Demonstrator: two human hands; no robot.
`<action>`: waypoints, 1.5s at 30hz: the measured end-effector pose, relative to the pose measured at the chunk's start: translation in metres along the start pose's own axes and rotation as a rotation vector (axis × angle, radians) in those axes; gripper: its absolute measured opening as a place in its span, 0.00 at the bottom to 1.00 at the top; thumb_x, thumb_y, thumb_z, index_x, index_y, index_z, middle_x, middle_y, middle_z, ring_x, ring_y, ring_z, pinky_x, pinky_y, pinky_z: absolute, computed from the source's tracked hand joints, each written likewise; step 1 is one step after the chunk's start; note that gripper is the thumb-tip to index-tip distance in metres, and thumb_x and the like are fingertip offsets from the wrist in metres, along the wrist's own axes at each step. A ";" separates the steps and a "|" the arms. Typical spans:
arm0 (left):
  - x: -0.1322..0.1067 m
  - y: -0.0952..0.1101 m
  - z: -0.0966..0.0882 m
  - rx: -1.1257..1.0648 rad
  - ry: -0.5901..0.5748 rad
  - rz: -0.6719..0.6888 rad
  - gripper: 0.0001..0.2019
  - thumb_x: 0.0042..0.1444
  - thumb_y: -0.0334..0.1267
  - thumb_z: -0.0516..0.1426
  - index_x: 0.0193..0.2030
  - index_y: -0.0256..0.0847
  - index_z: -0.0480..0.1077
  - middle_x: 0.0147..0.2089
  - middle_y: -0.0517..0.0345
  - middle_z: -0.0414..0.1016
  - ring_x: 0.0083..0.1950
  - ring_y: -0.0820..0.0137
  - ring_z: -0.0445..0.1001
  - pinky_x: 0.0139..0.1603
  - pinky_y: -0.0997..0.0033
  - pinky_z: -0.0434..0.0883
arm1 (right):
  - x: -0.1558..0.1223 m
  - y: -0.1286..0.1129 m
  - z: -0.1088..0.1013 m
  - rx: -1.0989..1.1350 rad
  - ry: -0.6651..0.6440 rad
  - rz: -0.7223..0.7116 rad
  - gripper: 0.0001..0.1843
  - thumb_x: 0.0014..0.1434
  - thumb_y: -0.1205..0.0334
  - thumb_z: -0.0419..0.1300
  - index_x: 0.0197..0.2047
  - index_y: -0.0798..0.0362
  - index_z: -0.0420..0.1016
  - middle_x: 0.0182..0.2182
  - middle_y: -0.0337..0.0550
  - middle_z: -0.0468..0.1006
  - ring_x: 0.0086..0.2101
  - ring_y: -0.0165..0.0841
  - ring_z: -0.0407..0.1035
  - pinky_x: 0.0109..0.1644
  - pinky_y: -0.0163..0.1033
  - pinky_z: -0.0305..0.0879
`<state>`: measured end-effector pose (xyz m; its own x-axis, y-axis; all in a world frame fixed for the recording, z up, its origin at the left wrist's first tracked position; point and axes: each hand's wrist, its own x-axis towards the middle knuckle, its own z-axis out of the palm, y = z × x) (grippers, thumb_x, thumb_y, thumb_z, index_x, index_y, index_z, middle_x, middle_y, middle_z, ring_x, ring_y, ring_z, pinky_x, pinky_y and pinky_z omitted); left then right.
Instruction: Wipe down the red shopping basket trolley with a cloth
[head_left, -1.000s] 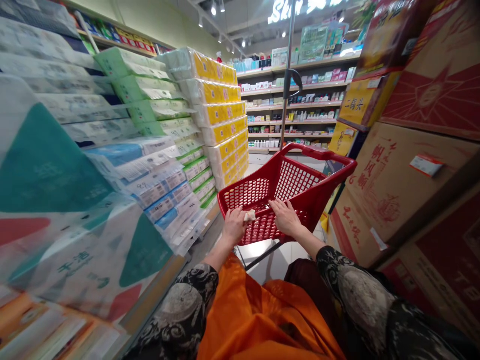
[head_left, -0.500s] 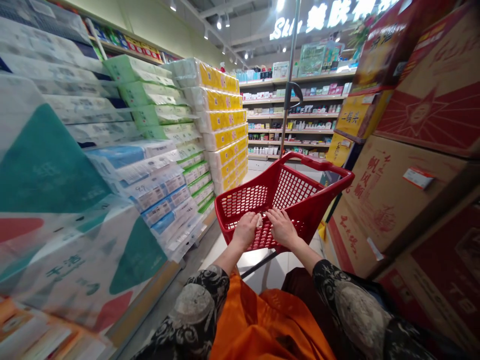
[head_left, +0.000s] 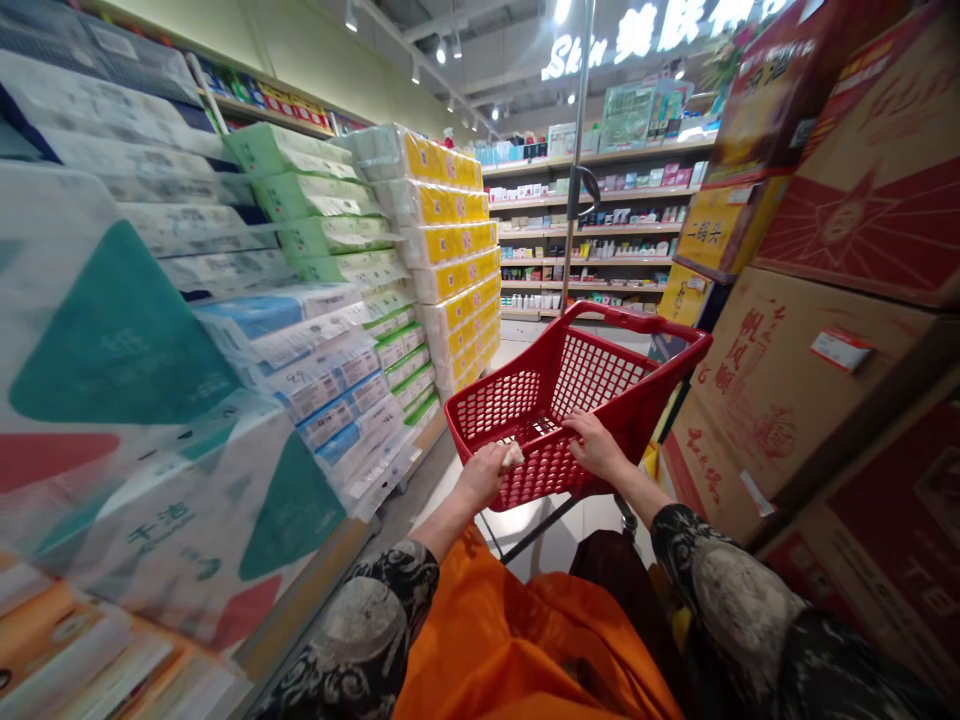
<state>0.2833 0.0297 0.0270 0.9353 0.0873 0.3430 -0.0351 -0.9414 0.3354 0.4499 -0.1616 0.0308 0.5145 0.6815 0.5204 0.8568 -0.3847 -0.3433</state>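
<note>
A shopper in an orange garment [head_left: 510,630] and dark patterned sleeves [head_left: 375,600] works over a red shopping cart [head_left: 637,420] in a store aisle. The left hand [head_left: 481,478] pinches a crumpled, pale cloth [head_left: 513,456] between thumb and fingers, holding it at the cart's near rim. The right hand [head_left: 596,445], set apart from the left and a little higher, lies on the same rim with its fingers bent over the edge; whether it grips or merely rests there cannot be told. The cart stands just ahead of both hands, its latticed basket opening out beyond the fingers and its handle [head_left: 615,318] farther off, past the right hand. Pale floor tiles [head_left: 551,525] show beneath the hands.

To the left of the left hand rise stacks of wrapped paper goods: a large white and teal pack [head_left: 127,330] nearest, then green packs [head_left: 300,200], and yellow-banded packs [head_left: 457,255] farther along. To the right of the right hand, printed cardboard boxes [head_left: 795,370] are piled high, with yellow boxes [head_left: 705,230] behind. Well beyond the hands, a thin upright pole [head_left: 582,100] stands before shelves [head_left: 600,230] of small goods, under a lit sign [head_left: 637,35] reading "Skin."
</note>
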 end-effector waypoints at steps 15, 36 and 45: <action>0.034 0.017 0.022 0.029 -0.107 0.329 0.16 0.53 0.26 0.52 0.48 0.37 0.69 0.51 0.47 0.71 0.54 0.65 0.68 0.57 0.59 0.66 | -0.015 -0.002 0.004 -0.043 -0.108 0.082 0.19 0.58 0.67 0.46 0.41 0.52 0.78 0.45 0.44 0.78 0.58 0.41 0.57 0.59 0.53 0.49; 0.028 0.032 0.054 0.077 0.089 0.261 0.15 0.55 0.28 0.49 0.49 0.34 0.68 0.54 0.43 0.70 0.59 0.62 0.65 0.61 0.54 0.62 | -0.051 -0.018 0.012 -0.246 0.012 0.225 0.21 0.60 0.62 0.46 0.53 0.56 0.70 0.56 0.50 0.68 0.61 0.44 0.51 0.62 0.58 0.47; 0.023 -0.011 0.030 0.141 0.131 0.042 0.15 0.54 0.27 0.50 0.49 0.34 0.67 0.56 0.39 0.67 0.61 0.59 0.62 0.62 0.52 0.61 | -0.059 -0.033 0.026 -0.329 0.047 0.295 0.23 0.62 0.61 0.45 0.56 0.61 0.67 0.59 0.53 0.64 0.62 0.45 0.49 0.63 0.57 0.44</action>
<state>0.3156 0.0324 0.0044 0.8801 0.0803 0.4679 -0.0145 -0.9806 0.1955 0.3906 -0.1731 -0.0088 0.7331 0.4868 0.4749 0.6344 -0.7411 -0.2196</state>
